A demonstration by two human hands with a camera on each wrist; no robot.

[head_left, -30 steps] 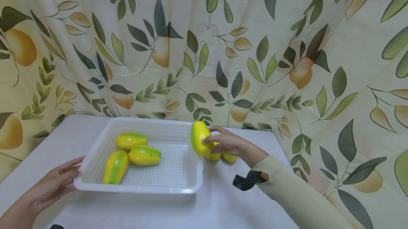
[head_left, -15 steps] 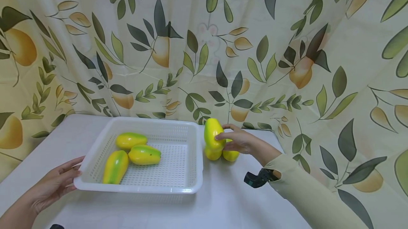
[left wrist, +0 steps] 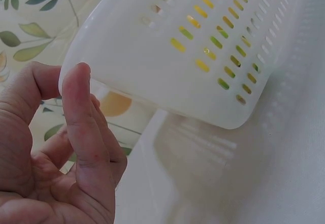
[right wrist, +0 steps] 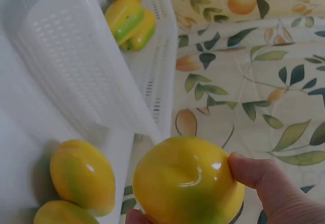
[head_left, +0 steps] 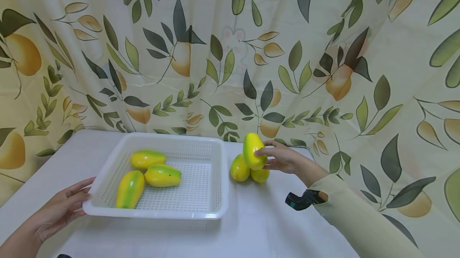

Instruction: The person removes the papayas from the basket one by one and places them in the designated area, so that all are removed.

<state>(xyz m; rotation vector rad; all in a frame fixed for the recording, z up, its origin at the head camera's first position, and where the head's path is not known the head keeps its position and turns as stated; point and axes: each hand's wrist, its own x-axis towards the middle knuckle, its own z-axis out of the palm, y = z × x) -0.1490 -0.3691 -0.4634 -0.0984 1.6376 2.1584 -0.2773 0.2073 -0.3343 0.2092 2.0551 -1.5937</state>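
The person's right hand (head_left: 282, 160) grips the held fruit (head_left: 252, 150), its digits parted about as wide as the fruit and pressed to its sides. The right wrist view shows one digit bent against the skin and another fingertip at the opposite side, low in the picture. The fruit is nearly upright, to the right of the basket (head_left: 154, 213) and well apart from its near rim. In the head view it partly covers the left loose fruit (head_left: 238, 168) and the right loose fruit (head_left: 260, 176), which lie side by side on the bench (head_left: 251, 230); the right wrist view shows a gap between it and them.

The left hand (head_left: 64, 206) is only partly closed. It pinches the basket at its left end, near the front corner: the left wrist view shows one finger against the outer wall and another digit bent at the rim. Its remaining fingers are loosely bent, away from the wall.

Inside the basket, toward the left, the back fruit (head_left: 148, 159), the middle fruit (head_left: 163, 175) and the front fruit (head_left: 130, 189) lie close together. The basket's right half shows bare mesh. A leaf-and-fruit print curtain (head_left: 223, 10) hangs behind the bench.
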